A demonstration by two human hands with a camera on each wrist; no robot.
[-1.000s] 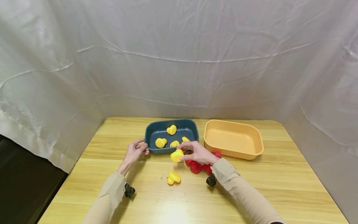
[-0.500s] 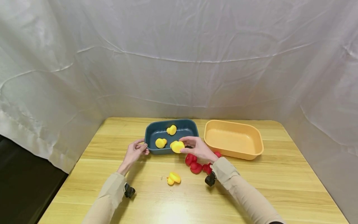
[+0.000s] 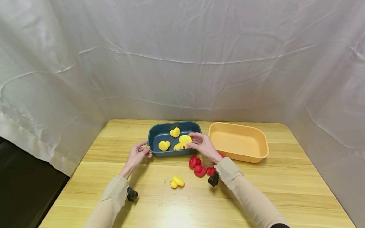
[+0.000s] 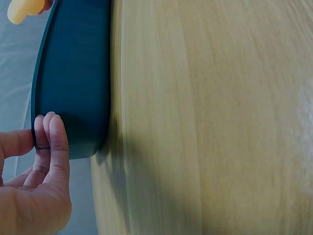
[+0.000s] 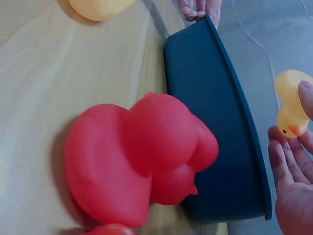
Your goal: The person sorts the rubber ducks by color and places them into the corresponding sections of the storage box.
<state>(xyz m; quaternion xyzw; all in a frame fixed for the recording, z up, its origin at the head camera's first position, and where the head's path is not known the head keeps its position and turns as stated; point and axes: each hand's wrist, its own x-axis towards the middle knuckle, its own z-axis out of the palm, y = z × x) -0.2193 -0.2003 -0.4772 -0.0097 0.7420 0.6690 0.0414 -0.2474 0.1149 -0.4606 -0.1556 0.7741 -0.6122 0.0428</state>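
orange tub (image 3: pixel 263 148), red ducks (image 3: pixel 196 166)

Even, bright overhead light fills my head view; a pale glare patch sits on the near table (image 3: pixel 176 218) edge. Shadows are soft and short. The white backdrop (image 3: pixel 182 63) bows at the edges. My right wrist view blurs the close red duck (image 5: pixel 132 161).
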